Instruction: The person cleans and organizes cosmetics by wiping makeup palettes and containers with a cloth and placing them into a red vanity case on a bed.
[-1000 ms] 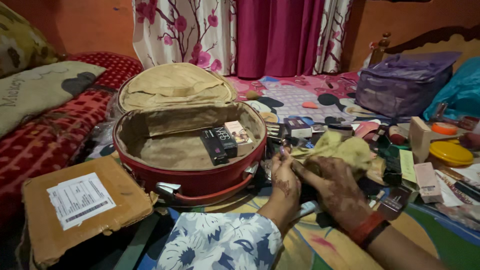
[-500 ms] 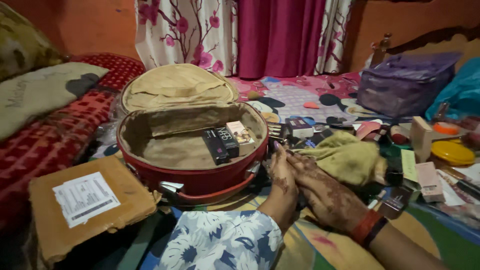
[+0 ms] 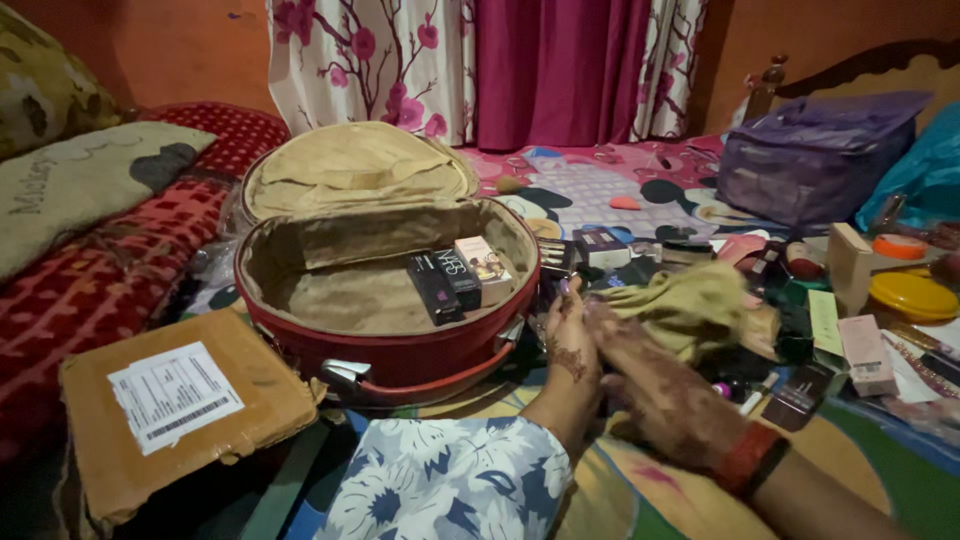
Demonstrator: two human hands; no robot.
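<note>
My left hand [image 3: 570, 340], in a floral sleeve, rests by the right rim of an open round red case [image 3: 400, 358]; its fingertips point up and I cannot tell if they pinch anything. My right hand [image 3: 655, 385], with a red bangle at the wrist, lies just right of it, fingers closed on the near edge of a yellow cloth [image 3: 700, 305]. Inside the beige-lined case stand three small boxes [image 3: 458, 282], two black and one pale. The case's lid [image 3: 350, 170] leans back open.
A flat cardboard parcel [image 3: 170, 410] with a white label lies at the near left. Pillows [image 3: 90, 180] line the left. Many small cosmetics, a pink box [image 3: 865, 355] and a yellow round container [image 3: 912, 295] crowd the right; a purple bag [image 3: 810, 160] sits behind.
Both hands dropped from working together above the cloth to lower beside the case. The cloth has settled to the right, and my right hand has slid back toward me.
</note>
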